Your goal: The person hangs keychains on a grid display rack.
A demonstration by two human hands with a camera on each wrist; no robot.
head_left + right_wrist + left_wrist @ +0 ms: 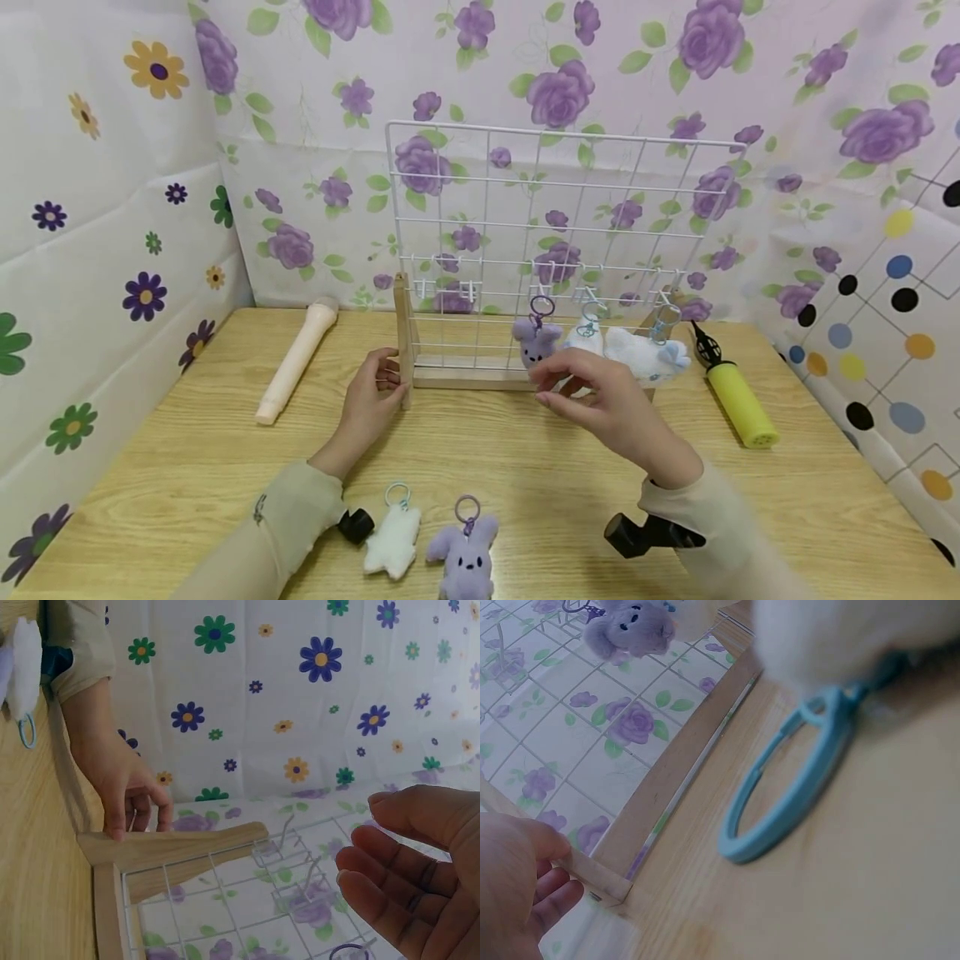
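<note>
My left hand (372,387) grips the left end of the rack's wooden stand (405,342), thumb on one side and fingers curled on the other. A white wire grid rack (465,223) rises from that stand. My right hand (600,398) holds nothing; its fingers are loosely bent in front of the rack's right half, as the right wrist view shows. Close behind it hang a purple plush keychain (534,335), a white plush keychain (585,335) partly hidden by the hand, and another white one (637,354) with blue parts.
Near the front edge lie a white plush keychain (393,540) with a blue ring and a purple plush keychain (467,563). A pale microphone-shaped stick (298,360) lies at left, a yellow-green hand pump (738,402) at right. Bare hooks (468,290) sit on the grid's left side.
</note>
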